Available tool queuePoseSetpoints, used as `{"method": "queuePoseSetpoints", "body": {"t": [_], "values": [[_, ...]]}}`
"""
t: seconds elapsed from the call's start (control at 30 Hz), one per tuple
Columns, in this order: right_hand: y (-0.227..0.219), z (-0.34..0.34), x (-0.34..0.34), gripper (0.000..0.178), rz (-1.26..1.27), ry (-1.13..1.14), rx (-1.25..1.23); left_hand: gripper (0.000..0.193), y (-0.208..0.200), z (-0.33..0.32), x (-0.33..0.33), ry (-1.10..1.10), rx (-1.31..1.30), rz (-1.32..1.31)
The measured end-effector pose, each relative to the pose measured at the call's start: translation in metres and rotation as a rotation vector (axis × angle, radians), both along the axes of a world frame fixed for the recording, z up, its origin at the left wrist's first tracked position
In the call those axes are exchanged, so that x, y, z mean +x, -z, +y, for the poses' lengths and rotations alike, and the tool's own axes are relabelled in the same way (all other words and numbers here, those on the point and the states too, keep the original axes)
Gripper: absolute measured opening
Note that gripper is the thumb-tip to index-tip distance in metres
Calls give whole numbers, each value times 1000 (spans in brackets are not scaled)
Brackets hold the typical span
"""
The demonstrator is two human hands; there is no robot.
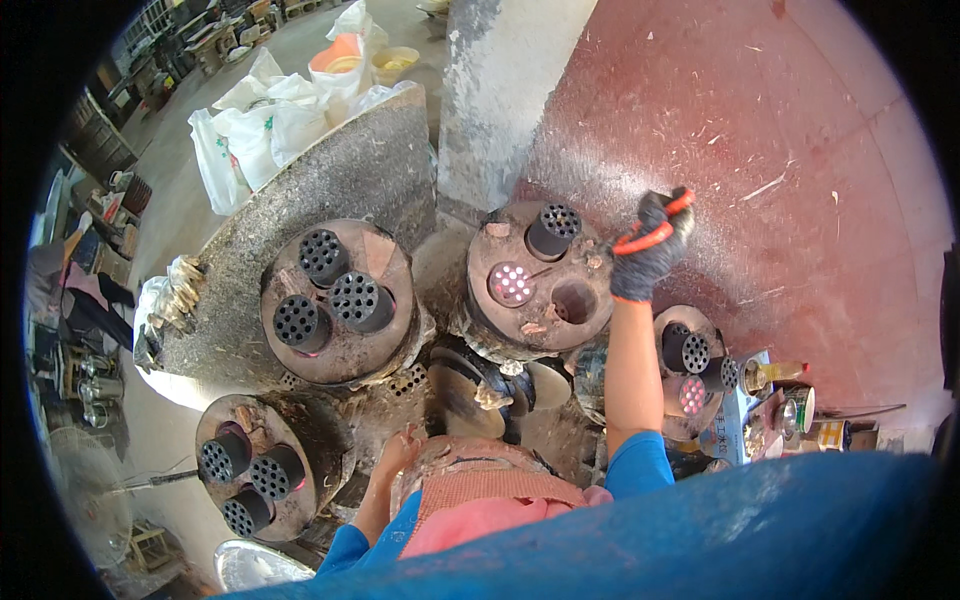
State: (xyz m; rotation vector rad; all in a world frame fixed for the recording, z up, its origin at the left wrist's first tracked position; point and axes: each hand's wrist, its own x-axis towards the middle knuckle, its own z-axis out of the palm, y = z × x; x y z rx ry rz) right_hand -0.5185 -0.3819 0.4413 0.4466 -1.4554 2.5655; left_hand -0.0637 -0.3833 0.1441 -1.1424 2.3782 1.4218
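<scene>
My right hand, in a dark glove, is closed around red-handled tongs beside the right rim of a round stove. The thin dark end of the tongs seems to reach over the stove top. In that stove, a black honeycomb briquette stands out of one hole, a glowing briquette sits low in another, and a third hole looks dark and hollow. My bare left hand is held low near my body, touching nothing I can make out, its fingers loosely apart.
Another round stove with several briquettes stands left of centre, one at lower left, and a smaller one at right. A curved grey wall and a red wall rise behind. White sacks stand beyond. A fan is left.
</scene>
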Motion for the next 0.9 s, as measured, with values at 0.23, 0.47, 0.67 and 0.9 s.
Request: {"method": "queuePoseSetpoints", "body": {"t": [0.23, 0.47, 0.67, 0.9], "values": [[-39, 16, -14, 22, 182, 18, 79, 43, -4, -5, -4, -48, -68, -39], [-138, 123, -13, 12, 363, 69, 149, 42, 8, -8, -26, 45, -24, -67], [-116, 166, -25, 18, 372, 4, 154, 41, 5, 1, -70, 150, 7, -118], [-76, 172, -48, 25, 166, 103, 234, 39, -4, 15, -81, 174, 47, -61]]}}
